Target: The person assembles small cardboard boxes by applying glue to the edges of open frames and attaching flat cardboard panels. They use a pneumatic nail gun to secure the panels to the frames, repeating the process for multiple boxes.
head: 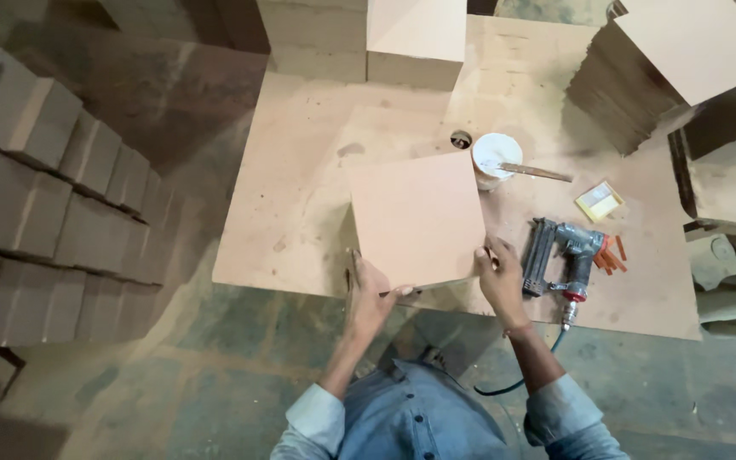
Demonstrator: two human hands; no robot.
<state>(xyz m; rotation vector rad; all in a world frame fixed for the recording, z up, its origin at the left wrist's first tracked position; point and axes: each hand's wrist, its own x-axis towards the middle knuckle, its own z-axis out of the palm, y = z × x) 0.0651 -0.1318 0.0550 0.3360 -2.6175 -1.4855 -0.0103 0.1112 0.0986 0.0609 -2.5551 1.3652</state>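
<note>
**Square board held at table's near edge**

We find a flat, square fibreboard panel (416,217), smooth, matte and tan, at the centre of the frame over the near edge of the table (300,170). Being square, it shows no long axis; its edges sit slightly rotated against the table's, with one corner toward the lower left. The left hand (368,298) grips its lower left edge, fingers curled under and thumb along the side. The right hand (500,277) is closed on the lower right corner, fingers wrapped at the edge.

The table top is a pale, scuffed sheet with a round hole near its middle. Right of the panel lies a grey nail gun (564,255) with a red fitting, its hose trailing below. Above the panel stands a white glue pot (494,158) with a stick across it. Stacks of like boards (658,68) fill the upper right and left of the frame.
</note>
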